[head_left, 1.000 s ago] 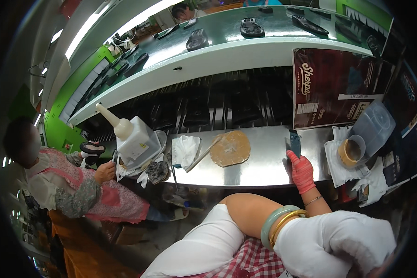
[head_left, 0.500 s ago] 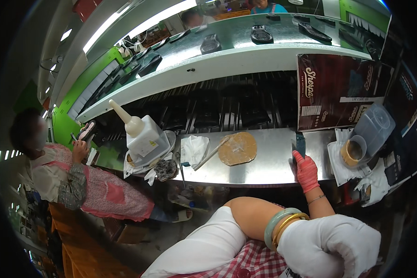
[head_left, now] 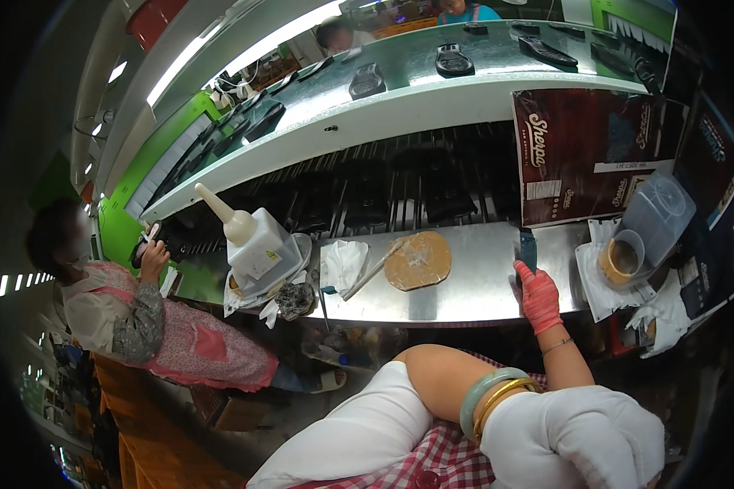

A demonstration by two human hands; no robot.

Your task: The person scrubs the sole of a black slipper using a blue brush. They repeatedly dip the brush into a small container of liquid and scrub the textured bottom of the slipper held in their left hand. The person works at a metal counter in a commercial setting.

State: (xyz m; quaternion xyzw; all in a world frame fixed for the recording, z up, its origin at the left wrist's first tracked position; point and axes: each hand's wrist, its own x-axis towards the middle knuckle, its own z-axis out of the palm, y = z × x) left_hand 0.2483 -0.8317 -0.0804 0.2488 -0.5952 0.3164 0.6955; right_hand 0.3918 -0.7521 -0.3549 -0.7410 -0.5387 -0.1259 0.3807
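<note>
My right hand [head_left: 540,300], in a red glove, is at the bench's front edge, fingers closed. It grips a narrow, flat dark tool [head_left: 528,247] with the index finger stretched along it; I cannot tell its exact kind. Closer to me is my left hand [head_left: 575,432] in a thick white glove, its arm bent across my body and bangles at the wrist. Its fingers curl downward, and what they hold, if anything, is hidden. Left of the red glove, a round tan disc [head_left: 424,265] lies on the metal bench [head_left: 485,281], with a pale stick [head_left: 367,273] against it.
A white squeeze bottle [head_left: 257,248], a dark crumpled lump [head_left: 294,300] and white cloth [head_left: 344,262] are at left. A plastic container [head_left: 659,216] and cup [head_left: 624,259] stand right, beside cardboard [head_left: 591,155]. Black shoe soles [head_left: 454,61] lie on the raised conveyor [head_left: 408,69]. A co-worker [head_left: 171,334] stands left.
The view has shifted slightly. My white-gloved left hand has moved a little left, its knuckles turned somewhat. The red-gloved right hand keeps its place with the dark tool.
</note>
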